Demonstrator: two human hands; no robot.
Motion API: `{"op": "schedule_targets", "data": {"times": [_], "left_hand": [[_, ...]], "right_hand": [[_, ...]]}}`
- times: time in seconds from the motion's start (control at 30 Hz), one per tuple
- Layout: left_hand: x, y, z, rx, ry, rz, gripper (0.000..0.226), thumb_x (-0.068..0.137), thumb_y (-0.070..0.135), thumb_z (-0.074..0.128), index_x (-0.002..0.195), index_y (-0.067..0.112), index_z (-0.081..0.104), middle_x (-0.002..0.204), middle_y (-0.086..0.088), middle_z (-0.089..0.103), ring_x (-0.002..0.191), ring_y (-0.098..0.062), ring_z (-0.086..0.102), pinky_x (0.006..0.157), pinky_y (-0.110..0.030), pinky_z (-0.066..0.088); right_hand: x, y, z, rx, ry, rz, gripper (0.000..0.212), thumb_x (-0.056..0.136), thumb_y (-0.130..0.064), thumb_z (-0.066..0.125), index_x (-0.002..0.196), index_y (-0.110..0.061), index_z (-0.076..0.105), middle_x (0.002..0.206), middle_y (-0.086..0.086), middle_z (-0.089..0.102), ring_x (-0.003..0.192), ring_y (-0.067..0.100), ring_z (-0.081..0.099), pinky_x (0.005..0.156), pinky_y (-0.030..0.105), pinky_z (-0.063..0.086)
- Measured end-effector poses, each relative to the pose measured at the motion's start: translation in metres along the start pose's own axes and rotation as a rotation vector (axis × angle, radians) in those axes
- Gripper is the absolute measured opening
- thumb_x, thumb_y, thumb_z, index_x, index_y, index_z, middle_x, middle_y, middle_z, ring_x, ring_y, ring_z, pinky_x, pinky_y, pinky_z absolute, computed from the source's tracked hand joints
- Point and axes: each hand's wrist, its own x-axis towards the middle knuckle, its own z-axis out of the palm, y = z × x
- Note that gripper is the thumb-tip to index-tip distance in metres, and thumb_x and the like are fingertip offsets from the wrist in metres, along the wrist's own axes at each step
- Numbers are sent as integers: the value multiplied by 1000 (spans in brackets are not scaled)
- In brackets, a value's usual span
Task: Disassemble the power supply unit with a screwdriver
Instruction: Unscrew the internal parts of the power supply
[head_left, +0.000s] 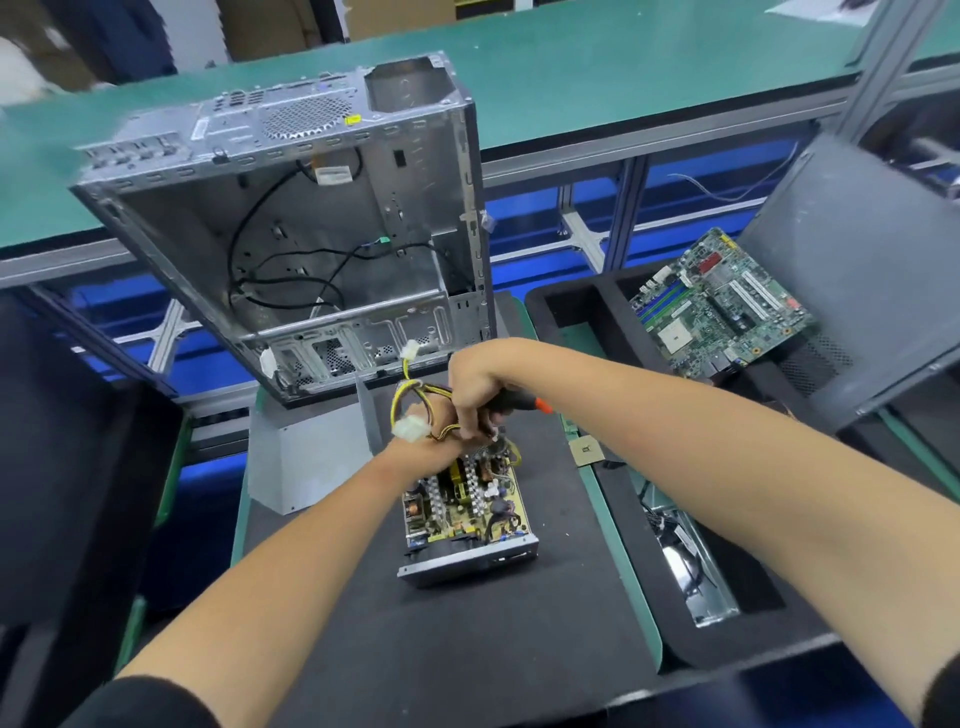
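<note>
- No words or numbers can be read anywhere.
- The computer case (291, 208) has a small yellow sticker (352, 120) on its back wall, but it is too blurry to read.
- A white label (332, 174) inside the case has dark marks that are too small to make out.
- The green board (722, 306) on the right has tiny print that cannot be read.

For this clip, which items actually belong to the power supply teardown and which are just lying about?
In the job:
- power supply unit, board exposed
- screwdriver, held in right hand
- cable bundle, at left hand
- removed metal cover

Lying about:
- empty computer case
- motherboard
- grey side panel
</note>
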Motion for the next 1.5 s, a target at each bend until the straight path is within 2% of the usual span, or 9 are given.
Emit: {"op": "schedule_targets", "data": {"times": [0.17,0.33,0.53,0.67,0.8,0.9,1.0,1.23,1.5], "left_hand": [[-26,-21,-14,0,250,21,21,82,23,72,94,7,65,95,3,62,89,-10,56,80,-8,36],[-31,-32,-34,-142,304,-361,14,80,25,70,88,18,60,86,2,58,82,-14,55,69,-21,46],[-34,-30,-53,-446,900,-750,13,75,2,48,71,14,50,77,-4,55,76,-28,53,59,-30,42],[-34,-14,-63,-156,1157,-290,26,60,-10,42,77,9,48,86,-3,45,83,-25,46,74,-34,39],[-21,17,-51,315,660,343,17,57,-3,44,65,6,56,68,-11,54,67,-29,49,61,-37,41],[-11,24,-28,328,211,312,15,76,14,54,83,9,66,84,-6,66,82,-27,58,74,-39,47],[-3,16,-8,344,-2,225,25,87,41,58,98,19,62,97,2,66,90,-17,58,81,-34,44],[11,7,0,180,28,54,46,85,49,62,63,11,51,69,0,52,64,-13,45,60,-33,36],[15,13,3,102,-59,-1,40,75,16,69,53,18,35,68,4,38,58,-18,41,63,-36,38]], "right_hand": [[11,-25,2,-13,118,-25,23,92,-12,58,70,-5,58,64,10,56,51,21,48,54,27,42],[22,-33,4,221,178,-6,16,94,-11,57,81,-3,55,67,13,57,52,20,48,53,29,42],[27,-24,2,438,260,2,25,94,-16,64,80,-4,47,64,14,53,49,21,50,54,31,45],[28,-25,0,534,321,-30,14,90,-3,61,90,-1,47,77,20,53,62,29,54,65,38,46],[12,-27,-12,482,466,-19,20,80,-3,59,62,-6,51,50,7,54,45,21,50,38,11,34],[12,-10,-27,609,559,-34,21,77,1,50,60,-9,43,53,9,44,48,23,41,45,14,40],[7,5,-32,766,603,-58,21,79,5,44,65,-9,39,63,9,39,55,23,36,55,33,37],[3,15,-20,441,663,-33,24,85,-6,44,61,-8,41,59,7,48,55,22,42,55,29,36],[-4,24,-11,82,675,-16,25,92,-20,43,72,-9,53,72,6,53,58,18,46,50,27,34]]}}
